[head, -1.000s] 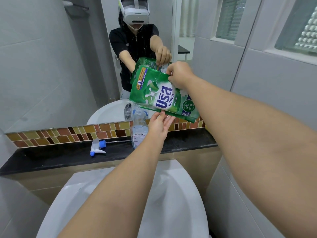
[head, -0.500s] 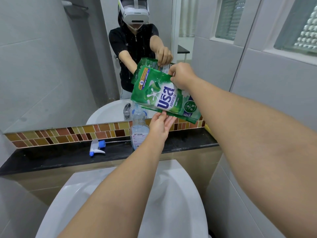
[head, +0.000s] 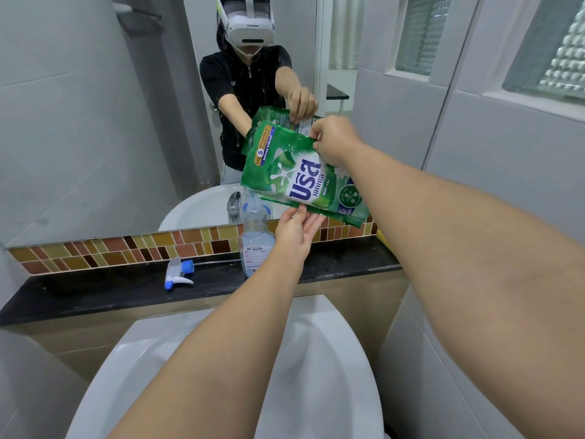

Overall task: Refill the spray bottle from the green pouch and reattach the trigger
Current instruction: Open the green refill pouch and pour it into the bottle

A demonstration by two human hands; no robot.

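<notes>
The trigger (head: 178, 274) lies on the black surface (head: 95, 293), well left of the fingers. The spray bottle (head: 254, 245) stands open just left of the left hand (head: 296, 231), whose straight fingers support the green pouch (head: 300, 175) from below. The right hand (head: 332, 141) pinches its upper edge; the pouch tilts, its low corner above the bottle's mouth.

At frame centre your right grip (head: 332, 139) pinches the top edge of the tilted glossy green plastic pouch (head: 297, 179); your left grip (head: 296, 231) supports its lower edge with straight fingers. Its low corner hangs over the clear uncapped spray bottle (head: 254, 239) on the black stone desk (head: 95, 289), white-and-blue trigger (head: 178, 273) lying left.
</notes>
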